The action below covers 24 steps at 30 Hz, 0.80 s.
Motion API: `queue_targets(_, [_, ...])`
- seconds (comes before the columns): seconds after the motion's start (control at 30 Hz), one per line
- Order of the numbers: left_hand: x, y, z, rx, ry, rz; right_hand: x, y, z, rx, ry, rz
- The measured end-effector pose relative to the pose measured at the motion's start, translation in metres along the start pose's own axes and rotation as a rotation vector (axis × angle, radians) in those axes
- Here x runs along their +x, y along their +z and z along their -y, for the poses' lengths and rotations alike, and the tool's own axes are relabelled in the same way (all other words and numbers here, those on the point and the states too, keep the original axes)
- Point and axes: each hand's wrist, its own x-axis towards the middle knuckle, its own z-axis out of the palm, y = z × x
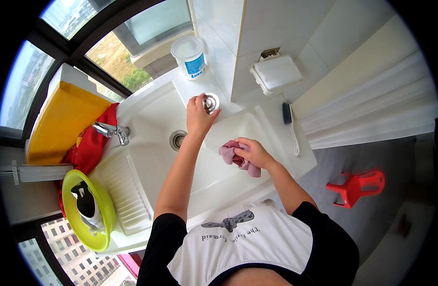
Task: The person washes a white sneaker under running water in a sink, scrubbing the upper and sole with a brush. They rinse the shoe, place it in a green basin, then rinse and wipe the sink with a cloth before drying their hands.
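Observation:
At the far rim of the white sink (154,164), my left hand (200,116) has its fingers curled round a round, shiny metal sink strainer (211,102). Whether the strainer rests on the rim or is lifted, I cannot tell. My right hand (255,153) grips a crumpled pink cloth (234,155) over the right part of the basin. Left of my left forearm is the metal drain (177,139) in the basin floor.
A chrome faucet (115,132) stands at the left, near a lime-green basin (109,214) holding a black-and-white item. A white tub (188,56) sits at the back. A brush (290,125) lies on the right ledge, below a soap box (276,75). A red chair (356,187) stands on the floor.

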Motion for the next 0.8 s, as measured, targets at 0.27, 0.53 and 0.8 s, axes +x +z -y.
queue_targets(0.27, [-0.034, -0.101, 0.052, -2.063, -0.377, 0.489, 0.000, -0.006, -0.014, 0.166, -0.037, 0.011])
queue_targets(0.53, [-0.099, -0.070, 0.096, 0.141, -0.555, 0.592, 0.000, 0.007, -0.008, -0.031, 0.048, -0.012])
queue_targets(0.8, [-0.013, -0.013, 0.017, 0.153, 0.144, -0.022, 0.014, 0.016, 0.002, 0.104, -0.125, -0.044])
